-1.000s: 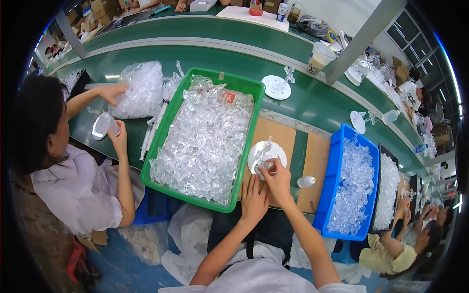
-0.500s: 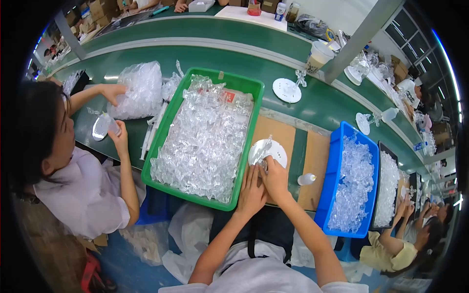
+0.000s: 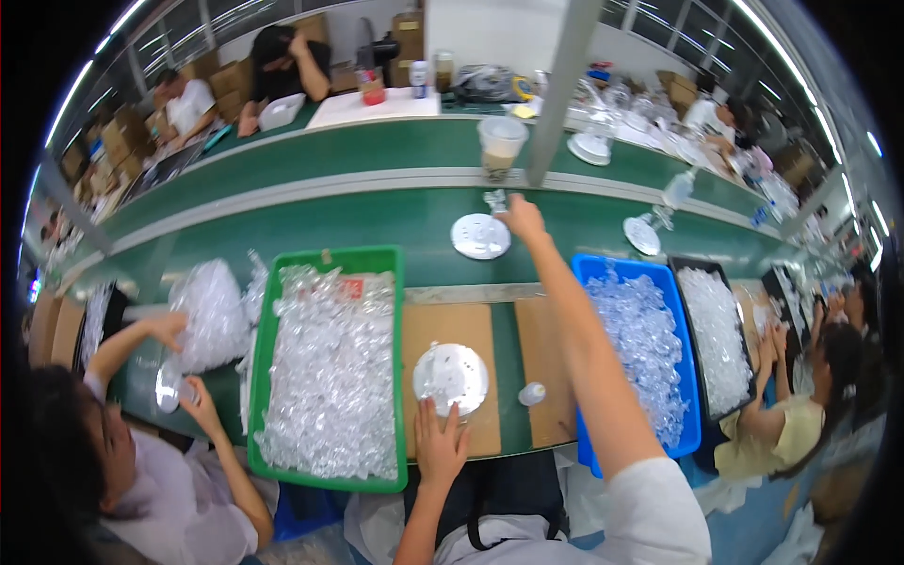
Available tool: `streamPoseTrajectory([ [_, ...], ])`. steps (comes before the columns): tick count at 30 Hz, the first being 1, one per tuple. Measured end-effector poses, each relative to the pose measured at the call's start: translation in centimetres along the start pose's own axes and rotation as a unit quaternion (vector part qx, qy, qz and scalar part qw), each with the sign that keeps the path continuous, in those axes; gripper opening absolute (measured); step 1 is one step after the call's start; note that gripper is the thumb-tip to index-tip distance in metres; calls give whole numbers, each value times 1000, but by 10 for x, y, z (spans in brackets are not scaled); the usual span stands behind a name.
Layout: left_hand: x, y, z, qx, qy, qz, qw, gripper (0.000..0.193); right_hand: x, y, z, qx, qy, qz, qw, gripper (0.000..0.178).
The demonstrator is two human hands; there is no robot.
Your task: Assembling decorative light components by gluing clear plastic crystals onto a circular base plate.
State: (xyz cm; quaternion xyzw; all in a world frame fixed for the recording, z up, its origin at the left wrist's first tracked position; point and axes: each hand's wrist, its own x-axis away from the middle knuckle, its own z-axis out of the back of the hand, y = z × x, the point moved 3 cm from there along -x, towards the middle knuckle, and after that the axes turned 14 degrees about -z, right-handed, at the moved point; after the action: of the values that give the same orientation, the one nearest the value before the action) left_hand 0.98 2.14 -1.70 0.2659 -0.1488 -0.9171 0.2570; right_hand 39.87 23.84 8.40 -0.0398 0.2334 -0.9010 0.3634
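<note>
My left hand (image 3: 441, 446) lies flat with its fingers stretched out. Its fingertips touch the near edge of a white round disc (image 3: 450, 379) on a brown board. Out across the green bench, my right hand (image 3: 523, 218) has its fingers bent together at a clear plastic piece (image 3: 495, 200). That piece stands at the far edge of a second white disc (image 3: 480, 241). A small white bottle with a pale tip (image 3: 532, 394) is to the right of the near disc.
A green tray (image 3: 399, 377) of clear plastic pieces stands left, a blue tray (image 3: 692, 400) and a black tray (image 3: 718, 414) right. A lidded cup (image 3: 502, 141) and a grey post (image 3: 562, 94) rise beyond my right hand. A co-worker (image 3: 141, 471) sits at left.
My right hand has left the near disc and reached forward to the clear piece at the far disc. My left hand has flattened out at the near disc. The view has tilted up.
</note>
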Motion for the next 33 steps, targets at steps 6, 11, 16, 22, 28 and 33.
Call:
streamPoseTrajectory([
  [6, 3, -6, 12, -8, -16, 34, 999, 49, 41, -16, 2, -5, 120, 136, 983, 14],
  [11, 2, -9, 5, -20, -15, 27, 999, 53, 128, 21, 22, -58, -43, 212, 975, 14],
  [16, -2, -4, 5, -13, -13, 18, 1000, 49, 170, 109, 111, -87, -49, 121, 988, 30],
  [22, 1, -6, 7, -30, 5, 8, 1000, 48, 235, 183, 139, 135, 22, 75, 988, 35],
  [28, -3, -3, 11, -18, 14, 5, 1000, 44, 246, 192, 149, 45, 49, 5, 998, 40],
  [33, 2, -6, 10, -24, 16, 9, 1000, 45, 250, 193, 159, -138, 46, -88, 985, 29],
])
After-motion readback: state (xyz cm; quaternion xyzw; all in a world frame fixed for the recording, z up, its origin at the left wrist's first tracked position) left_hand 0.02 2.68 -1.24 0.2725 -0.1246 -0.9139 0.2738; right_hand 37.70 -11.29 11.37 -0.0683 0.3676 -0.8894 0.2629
